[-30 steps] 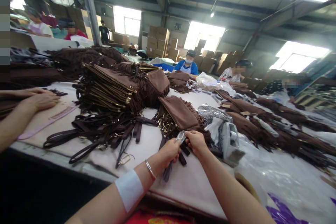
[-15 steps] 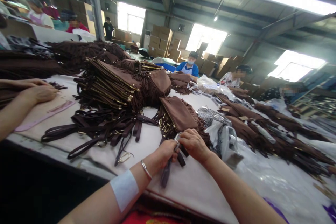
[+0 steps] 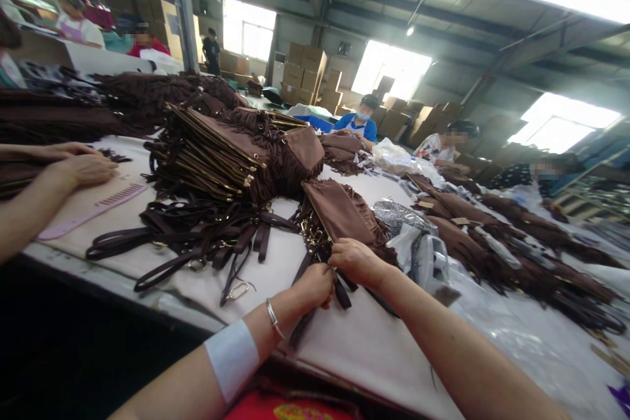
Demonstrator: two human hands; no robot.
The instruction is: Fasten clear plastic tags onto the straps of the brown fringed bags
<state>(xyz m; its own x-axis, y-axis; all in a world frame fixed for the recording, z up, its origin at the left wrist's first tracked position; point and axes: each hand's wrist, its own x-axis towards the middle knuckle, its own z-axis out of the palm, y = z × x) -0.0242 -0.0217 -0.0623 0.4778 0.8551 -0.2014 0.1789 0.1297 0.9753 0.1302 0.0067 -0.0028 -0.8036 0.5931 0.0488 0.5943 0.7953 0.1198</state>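
Note:
Both my hands meet at the near corner of a brown fringed pouch (image 3: 344,213) with a gold zipper. My left hand (image 3: 317,285), below a silver bangle, is closed around a dark strap (image 3: 302,327) that hangs toward the table edge. Pinched close beside it, my right hand (image 3: 357,264) has closed fingers at the strap's metal end; the exact part between them is hidden. Gold clasps show just above my fingers. Left of my hands lies a heap of dark wrist straps (image 3: 197,233) with gold rings, before a stack of brown pouches (image 3: 211,151).
At the left, another person's hands (image 3: 83,167) rest on brown fringed material beside a pink comb (image 3: 93,211). Clear plastic bags (image 3: 492,321) and more brown pouches (image 3: 531,249) cover the right side. Several people sit farther back. The near table edge (image 3: 172,305) runs below.
My hands have drawn together over the strap end, hiding the silvery ring seen between them before. My right hand's fingers have curled in more. The view has shifted slightly.

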